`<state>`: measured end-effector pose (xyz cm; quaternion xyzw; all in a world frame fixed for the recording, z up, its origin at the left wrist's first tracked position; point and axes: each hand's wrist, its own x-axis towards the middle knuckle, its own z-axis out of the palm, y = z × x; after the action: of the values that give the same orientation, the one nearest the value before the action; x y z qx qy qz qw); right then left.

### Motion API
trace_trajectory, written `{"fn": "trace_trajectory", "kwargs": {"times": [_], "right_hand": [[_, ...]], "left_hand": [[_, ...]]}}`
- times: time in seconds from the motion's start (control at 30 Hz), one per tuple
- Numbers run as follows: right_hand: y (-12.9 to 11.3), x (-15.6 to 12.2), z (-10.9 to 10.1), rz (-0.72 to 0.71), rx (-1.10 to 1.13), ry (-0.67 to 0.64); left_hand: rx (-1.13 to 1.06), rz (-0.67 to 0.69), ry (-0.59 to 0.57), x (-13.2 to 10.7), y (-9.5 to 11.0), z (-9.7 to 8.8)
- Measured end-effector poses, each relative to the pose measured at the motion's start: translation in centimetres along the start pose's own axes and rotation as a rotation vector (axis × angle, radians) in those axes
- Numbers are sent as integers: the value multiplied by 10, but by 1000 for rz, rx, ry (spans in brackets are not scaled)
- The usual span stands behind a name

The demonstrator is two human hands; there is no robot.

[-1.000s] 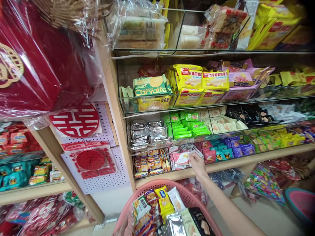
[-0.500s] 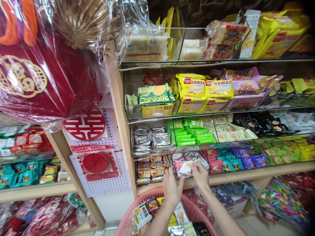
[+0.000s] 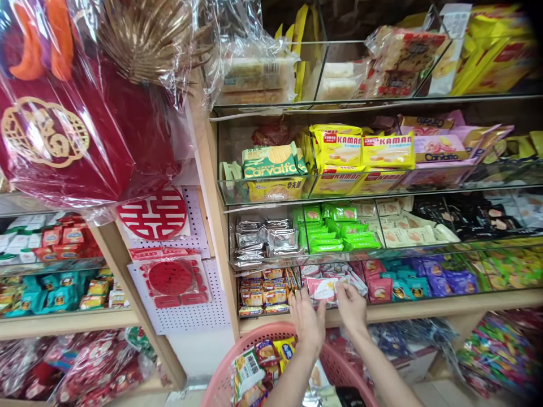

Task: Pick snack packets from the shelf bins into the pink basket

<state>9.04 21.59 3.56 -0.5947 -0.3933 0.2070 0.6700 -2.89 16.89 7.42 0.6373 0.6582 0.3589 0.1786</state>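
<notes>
On the lowest shelf row, a pink-and-white snack packet lies on top of similar packets at the front of its compartment. My right hand pinches its right end between thumb and fingers. Beside the packet's left end is my left hand, with fingers stretched up and the thumb apart just below the packet. Whether those left fingertips press on the wrapper is hard to see. Under my forearms stands a pink plastic basket, holding several assorted wrapped snacks, partly hidden by my left arm.
Orange-yellow packets lie left of my hands, teal packets to the right. Glass-fronted shelves above hold green packets and yellow wafer packs. A wrapped dark-red box juts in at upper left. A wooden shelf edge runs beneath.
The whole view has shifted slightly, so the shelves sit a little further right. My hands keep about the same place at the pink-and-white packet.
</notes>
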Motion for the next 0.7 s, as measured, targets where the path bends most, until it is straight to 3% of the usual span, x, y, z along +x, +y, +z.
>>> {"fn": "trace_trajectory", "kwargs": {"times": [0.4, 0.57, 0.7], "right_hand": [[-9, 0, 2, 24, 148, 7], [-27, -11, -5, 31, 191, 24], [-47, -27, -15, 29, 217, 62]], "left_hand": [[-150, 43, -3, -7, 6, 6], [-373, 107, 21, -10, 6, 5], [-599, 127, 33, -19, 9, -5]]}}
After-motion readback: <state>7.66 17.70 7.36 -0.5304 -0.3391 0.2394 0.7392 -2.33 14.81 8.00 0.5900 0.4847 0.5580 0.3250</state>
